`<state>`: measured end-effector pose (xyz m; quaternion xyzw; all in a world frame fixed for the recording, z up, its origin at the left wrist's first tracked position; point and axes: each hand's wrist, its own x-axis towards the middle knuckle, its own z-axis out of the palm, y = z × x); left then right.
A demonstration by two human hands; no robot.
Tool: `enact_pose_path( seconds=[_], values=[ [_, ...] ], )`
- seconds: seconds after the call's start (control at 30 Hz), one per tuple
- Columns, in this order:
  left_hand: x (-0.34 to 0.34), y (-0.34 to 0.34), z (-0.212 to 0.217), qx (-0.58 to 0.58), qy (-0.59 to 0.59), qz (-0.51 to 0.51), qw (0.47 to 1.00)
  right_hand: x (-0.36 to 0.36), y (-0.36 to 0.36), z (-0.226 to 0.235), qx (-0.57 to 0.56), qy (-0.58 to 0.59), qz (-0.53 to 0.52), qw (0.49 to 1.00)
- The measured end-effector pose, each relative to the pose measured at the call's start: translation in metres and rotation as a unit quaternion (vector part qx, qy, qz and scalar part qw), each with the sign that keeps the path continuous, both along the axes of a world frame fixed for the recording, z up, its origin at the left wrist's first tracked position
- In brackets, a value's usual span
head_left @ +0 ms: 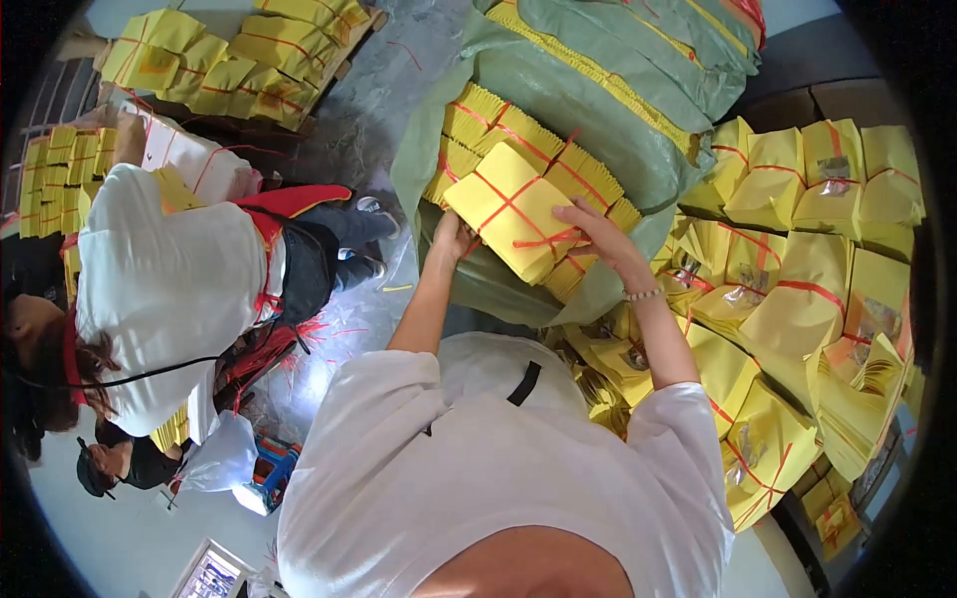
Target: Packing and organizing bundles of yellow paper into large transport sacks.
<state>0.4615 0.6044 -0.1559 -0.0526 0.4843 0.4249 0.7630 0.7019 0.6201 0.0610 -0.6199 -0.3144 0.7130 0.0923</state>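
A thick bundle of yellow paper (495,191), tied crosswise with red string, is held tilted between my two hands. My left hand (455,235) grips its lower left edge, with the fingers partly hidden under the bundle. At the right edge, my right hand (598,237) holds it with the thumb and fingers near the red string ends. Beneath it, several similar tied yellow bundles (588,177) are packed in rows in an open green woven sack (424,135). The sack's mouth spreads around them, its front edge close to my body.
More green sacks (638,50) of yellow paper lie beyond. Tied yellow stacks (797,289) pile up along the right. At the far left stands a loaded pallet (234,65). A co-worker in a white shirt (169,264) works at the left; another person (135,458) is lower left.
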Motion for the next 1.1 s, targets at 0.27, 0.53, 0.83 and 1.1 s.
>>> enact_pose_path(
  seconds=[0.27,0.53,0.83,1.1],
  values=[
    [-0.001,-0.001,0.074,0.107,-0.145,0.134,0.974,-0.008,0.017,0.020,0.009,-0.068,0.119,0.991],
    [-0.013,0.004,0.088,0.131,-0.019,0.013,0.991,-0.020,0.036,0.019,0.078,-0.087,0.228,0.967],
    [-0.013,0.005,0.086,0.069,-0.011,0.023,0.997,-0.068,0.103,-0.047,0.321,0.031,0.271,0.907],
    [-0.022,0.006,0.060,-0.011,0.009,0.050,0.999,-0.096,0.115,-0.094,0.247,-0.007,0.362,0.899]
  ],
)
